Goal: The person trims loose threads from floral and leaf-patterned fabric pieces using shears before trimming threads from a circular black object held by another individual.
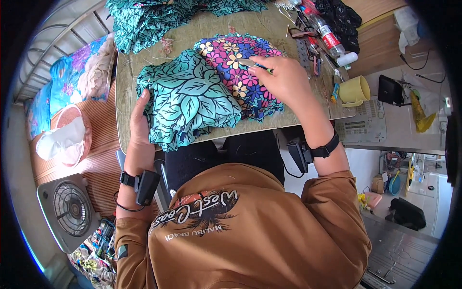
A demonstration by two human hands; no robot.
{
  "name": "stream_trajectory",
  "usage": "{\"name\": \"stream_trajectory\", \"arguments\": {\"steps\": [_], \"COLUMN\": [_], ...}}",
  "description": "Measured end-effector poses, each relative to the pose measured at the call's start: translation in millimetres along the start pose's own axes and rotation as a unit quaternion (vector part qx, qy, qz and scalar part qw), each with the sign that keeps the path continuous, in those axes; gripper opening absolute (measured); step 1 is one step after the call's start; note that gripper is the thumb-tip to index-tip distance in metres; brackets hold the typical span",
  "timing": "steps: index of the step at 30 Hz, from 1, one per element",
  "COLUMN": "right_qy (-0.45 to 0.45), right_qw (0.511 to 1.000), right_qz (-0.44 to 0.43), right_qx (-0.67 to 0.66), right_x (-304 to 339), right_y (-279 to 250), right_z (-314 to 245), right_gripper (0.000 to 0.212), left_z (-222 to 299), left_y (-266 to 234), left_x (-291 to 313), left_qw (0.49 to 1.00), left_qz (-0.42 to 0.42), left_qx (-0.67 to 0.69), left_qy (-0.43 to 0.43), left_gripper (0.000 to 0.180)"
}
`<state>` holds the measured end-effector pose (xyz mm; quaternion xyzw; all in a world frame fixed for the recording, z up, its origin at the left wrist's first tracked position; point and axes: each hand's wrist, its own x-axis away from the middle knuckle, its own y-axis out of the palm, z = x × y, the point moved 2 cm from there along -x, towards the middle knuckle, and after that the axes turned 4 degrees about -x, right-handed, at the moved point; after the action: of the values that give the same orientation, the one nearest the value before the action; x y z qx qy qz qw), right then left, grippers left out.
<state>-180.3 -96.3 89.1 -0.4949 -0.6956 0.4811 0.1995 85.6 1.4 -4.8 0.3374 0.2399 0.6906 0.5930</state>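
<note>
A folded bundle of green leaf-print fabric (192, 96) lies at the near edge of the table. My left hand (140, 123) holds its left side, thumb along the edge and the other fingers hidden by the cloth. Just right of the bundle, partly under it, is a pile of flower-print fabric (240, 79) in pink, blue and cream. Over this pile my right hand (284, 79) is closed around small thread snips (247, 62), their pale blade pointing left. Whether the blades are apart is too small to tell.
More green leaf-print fabric (149, 21) is heaped at the table's far left. Thread scraps (167, 45) lie nearby. At the right stand a bottle (329, 38), assorted tools and a yellow mug (354, 90). A pink basket (86, 127) and a fan (72, 207) are at left.
</note>
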Motion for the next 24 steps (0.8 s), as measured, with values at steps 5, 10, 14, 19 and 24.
{"name": "stream_trajectory", "arguments": {"steps": [5, 10, 14, 19, 24], "right_qy": [-0.012, 0.013, -0.027, -0.023, -0.04], "right_qw": [1.0, 0.999, 1.0, 0.999, 0.999], "right_qz": [0.016, 0.012, 0.016, 0.015, 0.014], "right_qx": [0.006, -0.03, 0.002, 0.016, 0.02], "right_x": [-1.3, 0.3, 1.4, 0.2, -0.1], "right_y": [-0.4, -8.2, -1.2, 1.4, 0.5], "right_z": [1.3, -2.3, 4.0, 0.5, -1.8], "right_gripper": [0.031, 0.031, 0.03, 0.031, 0.033], "left_z": [-0.8, 0.0, 0.0, -0.4, -0.5], "left_y": [0.6, -3.1, -1.3, -4.7, -4.1], "left_x": [-0.8, -1.0, -1.1, -1.7, -1.4], "left_qw": [1.0, 1.0, 1.0, 1.0, 1.0], "left_qz": [-0.006, 0.001, -0.006, 0.004, 0.007], "left_qx": [0.005, 0.0, -0.007, -0.005, -0.002], "left_qy": [0.005, 0.002, 0.005, 0.004, 0.002], "left_gripper": [0.049, 0.049, 0.049, 0.049, 0.05]}}
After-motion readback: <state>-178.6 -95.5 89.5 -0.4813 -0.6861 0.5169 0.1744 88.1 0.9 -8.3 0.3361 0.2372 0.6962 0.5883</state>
